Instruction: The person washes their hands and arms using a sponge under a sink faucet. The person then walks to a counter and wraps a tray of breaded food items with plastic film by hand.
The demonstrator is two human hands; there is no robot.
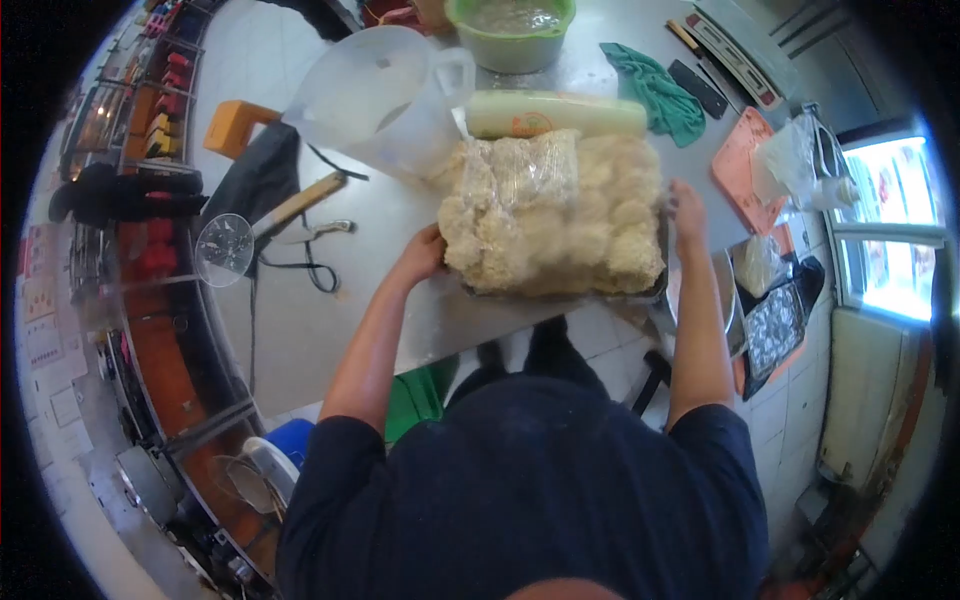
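Head view: one person, two bare hands, one loaded tray on a steel table (370, 285).
Load: crumb-coated pieces (600, 220), pale, heaped, at the table's near edge between the hands; clear wrap (520, 170) over part of the top.
Tray: dark rim (655, 293) showing under the load at the near right corner; most of it hidden.
Left hand (427, 252): part-curled at the load's left side; fingertips hidden, so firmness of hold cannot be told.
Right hand (687, 212): loosely open, just beside the load's right side; nothing seen in its grasp, contact unclear.
Handling, as judged: best steadied from both sides at once, fingers on the rim rather than on loose crumb; level throughout, as the high heap could shed pieces.
Near edge: table front close along the tray; little margin toward the body.
Left room: bare metal, widest stretch, up to a knife (315, 232).
Far side: plastic roll (555, 113) right behind the load, pitcher (370, 100) by its far left corner; tight.
Right room: narrow bare strip, then a pink board (740, 165); metal bowl (733, 310) partly hidden by the right forearm.
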